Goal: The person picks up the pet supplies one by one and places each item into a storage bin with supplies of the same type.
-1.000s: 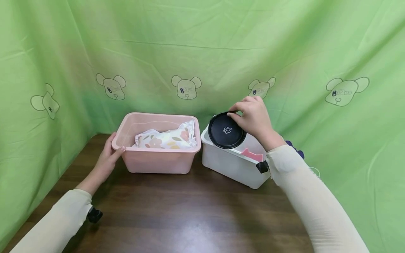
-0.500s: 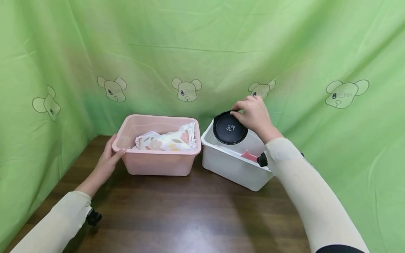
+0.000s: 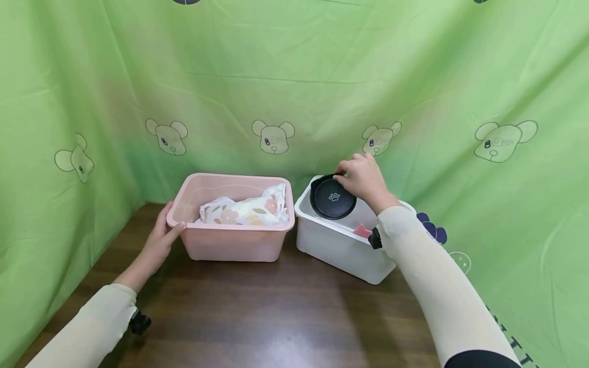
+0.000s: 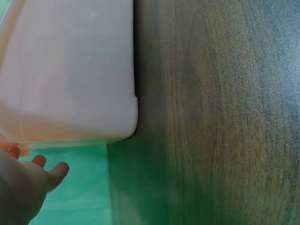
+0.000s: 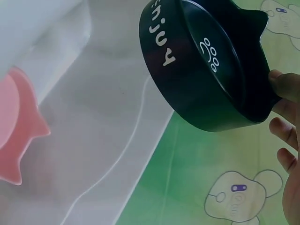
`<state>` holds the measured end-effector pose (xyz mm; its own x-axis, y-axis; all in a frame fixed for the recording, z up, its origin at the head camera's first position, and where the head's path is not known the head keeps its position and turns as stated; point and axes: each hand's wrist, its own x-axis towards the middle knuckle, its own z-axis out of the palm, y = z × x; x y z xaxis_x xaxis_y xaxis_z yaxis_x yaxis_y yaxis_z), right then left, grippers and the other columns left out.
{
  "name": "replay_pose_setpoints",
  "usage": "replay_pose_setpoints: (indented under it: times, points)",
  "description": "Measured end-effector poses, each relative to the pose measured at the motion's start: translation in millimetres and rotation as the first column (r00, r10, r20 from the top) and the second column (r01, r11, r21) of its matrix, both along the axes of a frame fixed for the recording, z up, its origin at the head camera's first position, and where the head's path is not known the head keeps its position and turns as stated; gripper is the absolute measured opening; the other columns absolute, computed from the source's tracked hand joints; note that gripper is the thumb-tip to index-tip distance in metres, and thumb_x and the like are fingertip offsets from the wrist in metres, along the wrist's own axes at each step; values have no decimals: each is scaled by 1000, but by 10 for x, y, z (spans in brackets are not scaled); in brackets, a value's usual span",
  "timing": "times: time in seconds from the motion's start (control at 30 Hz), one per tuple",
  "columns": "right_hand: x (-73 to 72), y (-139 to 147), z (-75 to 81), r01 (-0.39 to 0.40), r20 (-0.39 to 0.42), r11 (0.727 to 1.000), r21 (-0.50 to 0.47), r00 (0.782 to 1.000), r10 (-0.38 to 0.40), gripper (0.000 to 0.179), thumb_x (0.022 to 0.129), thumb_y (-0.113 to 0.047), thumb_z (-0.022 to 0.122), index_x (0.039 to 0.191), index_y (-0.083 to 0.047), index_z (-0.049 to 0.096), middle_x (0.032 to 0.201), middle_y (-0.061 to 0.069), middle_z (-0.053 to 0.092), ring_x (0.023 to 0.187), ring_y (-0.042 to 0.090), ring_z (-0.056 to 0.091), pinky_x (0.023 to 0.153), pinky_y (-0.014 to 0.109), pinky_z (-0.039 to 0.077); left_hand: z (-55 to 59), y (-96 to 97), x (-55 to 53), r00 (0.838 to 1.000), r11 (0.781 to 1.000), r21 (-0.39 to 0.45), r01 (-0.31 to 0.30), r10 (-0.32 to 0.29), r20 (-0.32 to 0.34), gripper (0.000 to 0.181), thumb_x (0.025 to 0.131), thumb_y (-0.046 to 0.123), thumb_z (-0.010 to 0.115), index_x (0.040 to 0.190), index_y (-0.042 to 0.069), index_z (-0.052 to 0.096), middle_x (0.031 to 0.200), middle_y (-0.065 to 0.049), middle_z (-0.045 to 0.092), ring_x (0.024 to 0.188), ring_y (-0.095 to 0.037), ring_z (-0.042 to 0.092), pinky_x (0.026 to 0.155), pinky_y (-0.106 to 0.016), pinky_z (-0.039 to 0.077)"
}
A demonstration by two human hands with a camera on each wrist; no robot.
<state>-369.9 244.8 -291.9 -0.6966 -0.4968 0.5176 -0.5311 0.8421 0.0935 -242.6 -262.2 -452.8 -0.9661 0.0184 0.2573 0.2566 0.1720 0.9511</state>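
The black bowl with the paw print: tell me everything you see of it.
The black bowl is round and shallow, with a white paw print inside, pale lettering on its outer wall and a pointed, ear-like tip on its rim. It looks smooth, perhaps plastic or ceramic. It is held tilted, inside facing the head camera, at the opening of the white bin; the right-hand grip pinches its rim. Whether it touches the bin isn't clear.
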Motion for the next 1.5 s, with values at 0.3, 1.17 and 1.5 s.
replay_pose_setpoints:
  times: [0.3, 1.17, 1.5]
  points:
    - [-73, 48, -166, 14, 43, 1000, 16, 999, -14, 11, 85, -25, 84, 91, -17, 80, 85, -2, 77, 81, 24, 53, 80, 43, 32, -7, 22, 1, 1000, 1000, -5, -1, 1, 3, 79, 107, 19, 54, 165, 6, 2, 168, -24, 14, 153, -40, 18, 101, -1, 28]
    - [-264, 121, -216, -8, 198, 999, 46, 980, -1, 10, 83, -23, 85, 87, -17, 80, 81, -4, 75, 83, 22, 53, 85, 43, 34, 25, 16, 31, 1000, 1000, -10, 3, -3, -1, 79, 107, 19, 54, 165, 7, 2, 169, -23, 11, 153, -41, 16, 99, 1, 28]
    - [-411, 215, -276, -35, 239, 997, 62, 971, 19, 10, 85, -26, 84, 87, -18, 79, 82, -4, 75, 84, 21, 54, 85, 44, 34, 15, 23, 61, 1000, 1000, 6, 6, -6, -9, 79, 108, 21, 53, 165, 6, 0, 170, -23, 9, 154, -40, 13, 99, 2, 27]
